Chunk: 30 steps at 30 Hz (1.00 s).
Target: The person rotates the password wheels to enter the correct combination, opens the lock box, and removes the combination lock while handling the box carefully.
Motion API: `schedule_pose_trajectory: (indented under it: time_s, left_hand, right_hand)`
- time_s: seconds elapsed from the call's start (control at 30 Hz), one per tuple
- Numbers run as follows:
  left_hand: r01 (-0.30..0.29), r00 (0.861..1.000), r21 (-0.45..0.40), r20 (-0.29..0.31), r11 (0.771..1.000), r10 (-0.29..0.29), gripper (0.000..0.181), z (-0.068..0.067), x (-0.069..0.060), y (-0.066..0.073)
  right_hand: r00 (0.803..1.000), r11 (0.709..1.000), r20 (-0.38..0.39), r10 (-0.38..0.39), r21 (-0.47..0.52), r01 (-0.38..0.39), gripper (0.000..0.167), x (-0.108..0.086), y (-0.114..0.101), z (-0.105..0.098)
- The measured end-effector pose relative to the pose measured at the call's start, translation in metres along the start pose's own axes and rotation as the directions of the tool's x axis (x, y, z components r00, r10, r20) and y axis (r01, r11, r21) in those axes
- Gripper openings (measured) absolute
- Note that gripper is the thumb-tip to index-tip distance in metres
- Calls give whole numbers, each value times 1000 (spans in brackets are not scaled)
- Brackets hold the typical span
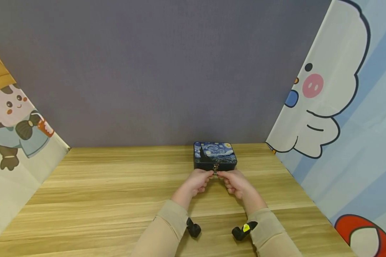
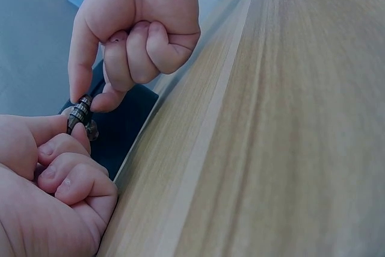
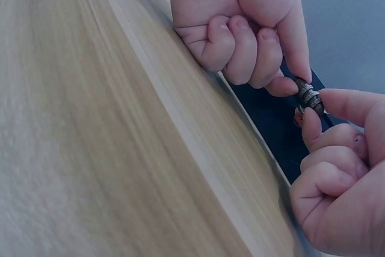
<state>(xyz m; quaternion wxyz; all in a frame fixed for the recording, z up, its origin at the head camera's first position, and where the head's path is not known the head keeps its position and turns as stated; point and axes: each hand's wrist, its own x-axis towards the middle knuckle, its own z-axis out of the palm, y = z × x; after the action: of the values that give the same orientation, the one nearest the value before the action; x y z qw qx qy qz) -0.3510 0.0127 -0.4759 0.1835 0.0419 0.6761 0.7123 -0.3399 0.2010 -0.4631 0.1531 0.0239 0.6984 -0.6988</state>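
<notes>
A dark box [image 1: 216, 153] with a starry night painting on its lid stands at the back of the table, its lid down. At the metal clasp [image 1: 216, 166] on its front is a small combination padlock [image 2: 79, 112] with ringed number dials. My left hand [image 1: 197, 182] pinches one end of the padlock between thumb and index finger, the other fingers curled. From the opposite side my right hand [image 1: 238, 182] pinches the other end the same way. Both hands are close together just in front of the box. The digits on the dials are too small to read.
The wood-grain table [image 1: 115, 192] runs up to a grey back panel [image 1: 148, 71]. Printed cartoon sheets hang at the left [image 1: 16, 125] and right [image 1: 334, 89]. A black wrist camera [image 1: 193, 228] sits at each beige sleeve.
</notes>
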Motion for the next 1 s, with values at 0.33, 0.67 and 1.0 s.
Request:
schedule_pose_trajectory:
  time_s: [0.33, 0.67, 1.0]
  left_hand:
    - [3, 1000, -5, 0, 1000, -3, 37, 0, 1, 0]
    - [-2, 1000, -6, 3, 1000, 2, 37, -1, 0, 0]
    - [-1, 1000, -6, 6, 1000, 1, 38, -1, 1, -1]
  right_hand:
    - [1000, 1000, 3, 7, 12, -7, 30, 0, -1, 1]
    - [1000, 1000, -5, 14, 14, -14, 31, 0, 0, 3]
    - [1000, 1000, -10, 21, 8, -21, 30, -1, 0, 4]
